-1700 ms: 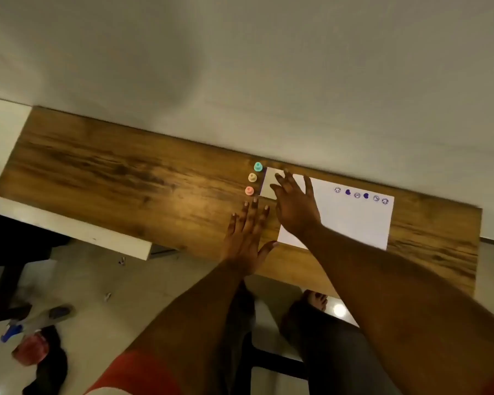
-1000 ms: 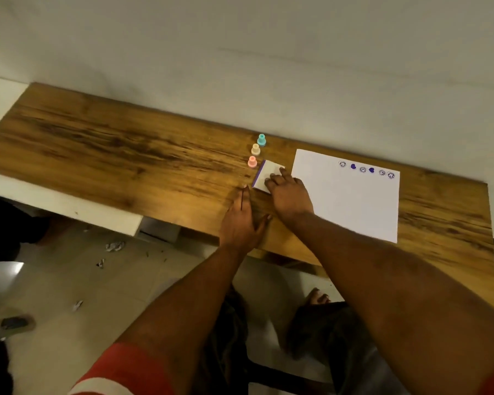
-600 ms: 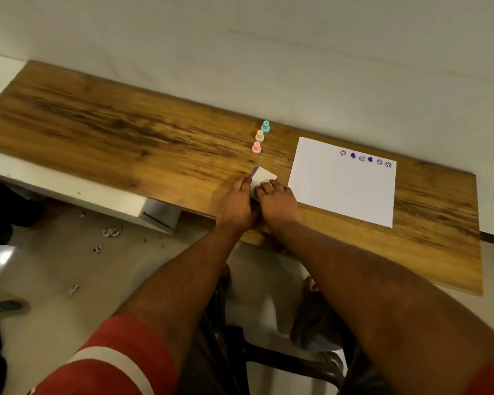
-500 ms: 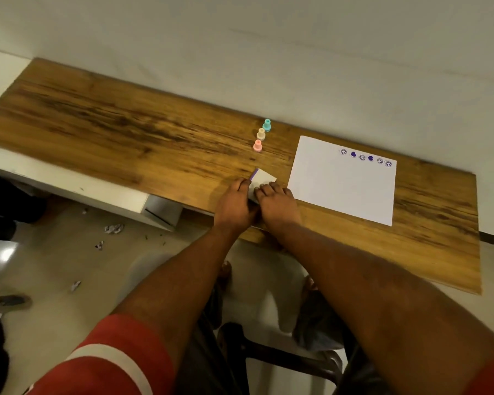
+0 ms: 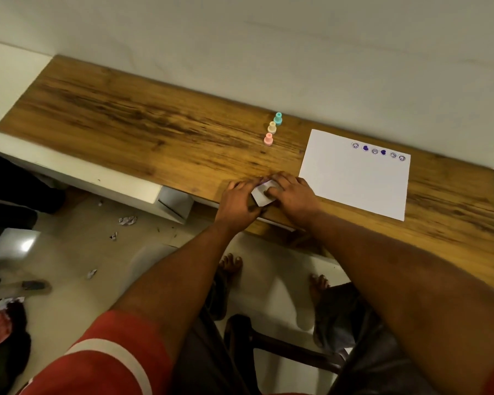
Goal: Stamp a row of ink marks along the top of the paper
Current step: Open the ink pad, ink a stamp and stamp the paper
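Upright in a close line on the brown wooden table (image 5: pixel 154 132), left of the white paper sheet (image 5: pixel 354 183): teal knob-shaped stamp (image 5: pixel 278 119), beige stamp (image 5: pixel 272 128), pink stamp (image 5: pixel 268 139). Along the sheet's top right, six purple ink marks (image 5: pixel 378 151). At the front edge, a small white box (image 5: pixel 264 195), perhaps an ink pad, gripped between left hand (image 5: pixel 238 199) and right hand (image 5: pixel 294 193), fingers (image 5: pixel 281 178) curled round it, contents hidden

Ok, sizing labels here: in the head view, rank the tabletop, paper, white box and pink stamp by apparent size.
1. tabletop
2. paper
3. white box, partly covered
4. pink stamp; the box is nearer the camera, so this pair is less sure.
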Demonstrator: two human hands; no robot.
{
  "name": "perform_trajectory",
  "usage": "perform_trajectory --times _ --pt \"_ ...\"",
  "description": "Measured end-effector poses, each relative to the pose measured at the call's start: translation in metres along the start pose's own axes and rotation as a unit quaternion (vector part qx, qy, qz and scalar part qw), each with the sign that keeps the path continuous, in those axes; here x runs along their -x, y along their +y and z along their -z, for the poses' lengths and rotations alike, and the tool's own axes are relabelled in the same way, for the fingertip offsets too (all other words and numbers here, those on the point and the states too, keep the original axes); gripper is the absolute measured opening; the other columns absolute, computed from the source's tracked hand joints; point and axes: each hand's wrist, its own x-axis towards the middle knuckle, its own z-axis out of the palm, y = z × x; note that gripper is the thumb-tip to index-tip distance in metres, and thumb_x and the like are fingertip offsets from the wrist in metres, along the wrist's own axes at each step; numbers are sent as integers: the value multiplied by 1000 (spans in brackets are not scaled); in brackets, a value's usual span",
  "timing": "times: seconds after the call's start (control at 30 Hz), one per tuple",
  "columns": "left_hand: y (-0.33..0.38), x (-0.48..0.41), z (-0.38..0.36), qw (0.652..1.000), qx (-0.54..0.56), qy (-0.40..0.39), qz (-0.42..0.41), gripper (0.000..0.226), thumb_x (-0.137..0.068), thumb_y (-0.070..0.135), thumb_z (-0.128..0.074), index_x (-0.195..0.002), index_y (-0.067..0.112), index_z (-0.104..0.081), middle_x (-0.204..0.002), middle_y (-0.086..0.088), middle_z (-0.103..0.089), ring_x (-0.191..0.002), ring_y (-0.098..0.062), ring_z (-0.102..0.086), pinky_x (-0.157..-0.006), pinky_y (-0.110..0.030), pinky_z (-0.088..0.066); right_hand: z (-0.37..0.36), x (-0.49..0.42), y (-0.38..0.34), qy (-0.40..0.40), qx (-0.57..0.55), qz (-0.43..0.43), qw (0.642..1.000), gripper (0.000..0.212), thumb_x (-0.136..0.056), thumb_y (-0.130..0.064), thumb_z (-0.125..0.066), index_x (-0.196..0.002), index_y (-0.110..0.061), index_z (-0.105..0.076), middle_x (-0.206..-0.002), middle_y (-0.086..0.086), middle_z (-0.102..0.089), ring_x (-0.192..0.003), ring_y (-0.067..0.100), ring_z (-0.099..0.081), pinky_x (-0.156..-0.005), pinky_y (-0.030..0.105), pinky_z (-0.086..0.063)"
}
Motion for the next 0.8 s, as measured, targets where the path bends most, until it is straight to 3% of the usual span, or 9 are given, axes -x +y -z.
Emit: perform_trajectory --times 0.13,0.27,0.37,0.5,0.6,0.8 --pt "-4 -8 -5 998 2 8 55 88 -72 60 -75 -149 23 -53 -142 0 -63 -127 -27 -51 -102 -43 -46 2 -10 16 -15 -37 6 999 43 -102 -35 -57 -144 -33 -49 -159 -2 -42 -148 24 -34 -119 42 -27" --pt "-6 -13 -6 993 -22 54 106 87 -56 80 -60 -124 26 -69 -133 1 -59 -130 -25 -43 -101 -43 -38 1 -15 20 -5 -52 -17 998 53 -100 -37 -60 -150 -32 -43 -155 -2 -46 -143 23 -40 -118 41 -30" --pt "-11 -16 -9 993 -16 53 106 80 -56 79 -61 -117 28 -70 -131 3 -57 -130 -23 -41 -101 -44 -37 0 -18 23 -13 -24 -2 1000 55 -102 -37 -57 -154 -30 -39 -158 -1 -42 -146 25 -36 -120 44 -27" --pt "-17 -14 -16 992 -3 65 104 69 -65 67 -81 -120 28 -69 -134 2 -56 -131 -24 -41 -102 -44 -35 1 -22 29 -24 -21 16 999 54 -104 -41 -52 -155 -30 -37 -158 -1 -41 -147 25 -33 -121 46 -22" --pt "-18 -11 -20 991 7 85 105 70 -65 73 -75 -119 28 -69 -136 2 -55 -133 -24 -40 -99 -40 -29 -1 -22 34 -37 -11 26 999 54 -105 -45 -46 -156 -31 -34 -159 -1 -39 -148 26 -30 -121 49 -19" --pt "-19 -11 -21 990 8 85 117 71 -64 68 -84 -120 28 -67 -140 2 -52 -138 -25 -36 -109 -49 -31 11 -28 38 -60 -17 50 997 52 -106 -46 -40 -156 -31 -38 -159 -1 -39 -147 26 -31 -118 50 -19"
